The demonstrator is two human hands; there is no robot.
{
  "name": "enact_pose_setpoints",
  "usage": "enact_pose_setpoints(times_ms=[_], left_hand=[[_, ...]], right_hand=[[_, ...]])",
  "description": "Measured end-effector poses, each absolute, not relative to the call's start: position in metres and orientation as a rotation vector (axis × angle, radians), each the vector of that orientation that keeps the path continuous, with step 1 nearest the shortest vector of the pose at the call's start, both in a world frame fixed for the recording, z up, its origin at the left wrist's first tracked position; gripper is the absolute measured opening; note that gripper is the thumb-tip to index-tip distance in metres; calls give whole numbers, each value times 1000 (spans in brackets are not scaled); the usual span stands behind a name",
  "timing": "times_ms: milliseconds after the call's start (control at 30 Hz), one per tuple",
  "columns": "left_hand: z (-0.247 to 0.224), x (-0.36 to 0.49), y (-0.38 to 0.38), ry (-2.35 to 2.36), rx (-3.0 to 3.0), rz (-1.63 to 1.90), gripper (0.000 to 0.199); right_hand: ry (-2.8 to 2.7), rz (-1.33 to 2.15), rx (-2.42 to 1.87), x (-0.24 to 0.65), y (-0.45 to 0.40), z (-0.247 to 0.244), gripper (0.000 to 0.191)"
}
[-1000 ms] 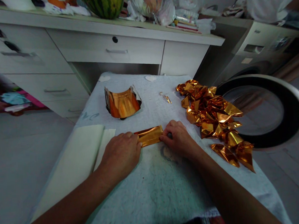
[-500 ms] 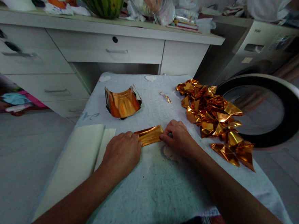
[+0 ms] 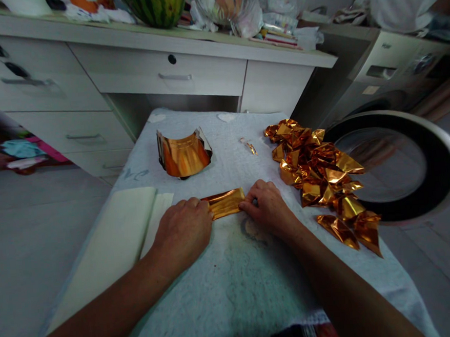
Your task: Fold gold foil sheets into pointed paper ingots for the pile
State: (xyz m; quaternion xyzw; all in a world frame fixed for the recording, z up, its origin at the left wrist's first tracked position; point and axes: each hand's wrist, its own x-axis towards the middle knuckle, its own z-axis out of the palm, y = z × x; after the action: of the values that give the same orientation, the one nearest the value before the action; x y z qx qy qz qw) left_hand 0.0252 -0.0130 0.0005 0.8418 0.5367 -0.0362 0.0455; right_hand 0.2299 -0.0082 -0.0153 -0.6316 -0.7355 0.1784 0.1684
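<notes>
A folded strip of shiny gold foil paper (image 3: 226,203) lies low over the cloth-covered table (image 3: 226,291), stretched between both hands. My left hand (image 3: 185,225) is closed on its left end, its fingertips hidden behind the knuckles. At the right end, my right hand (image 3: 266,204) pinches the strip's corner between thumb and fingers. Beyond the left hand stands a curved stack of gold foil sheets (image 3: 185,156), its sides bent upward. A heap of folded gold foil pieces (image 3: 321,167) spreads to the right of the right hand.
Pale paper sheets (image 3: 111,248) lie along the table's left side. Small foil scraps (image 3: 251,148) rest near the heap. Behind is a white drawer desk (image 3: 172,74) with a watermelon (image 3: 155,6) on top. An open washing machine door (image 3: 398,166) sits close to the table's right edge.
Almost nothing differs. Both hands keep the foil strip in the same place, and the whole view has shifted very slightly.
</notes>
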Motion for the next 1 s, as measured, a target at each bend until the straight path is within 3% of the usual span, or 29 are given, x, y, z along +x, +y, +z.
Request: enact_pose_setpoints(times_ms=[700, 867, 1000], left_hand=[[0, 28, -15, 1679, 2576, -128, 31], [-3, 25, -19, 1678, 2683, 52, 21], [-12, 23, -20, 1408, 2885, 184, 27]], right_hand=[[-2090, 395, -1846, 230, -9, -20, 22], [-2059, 379, -1865, 235, -9, -23, 28], [-2063, 390, -1855, 238, -9, -23, 26]])
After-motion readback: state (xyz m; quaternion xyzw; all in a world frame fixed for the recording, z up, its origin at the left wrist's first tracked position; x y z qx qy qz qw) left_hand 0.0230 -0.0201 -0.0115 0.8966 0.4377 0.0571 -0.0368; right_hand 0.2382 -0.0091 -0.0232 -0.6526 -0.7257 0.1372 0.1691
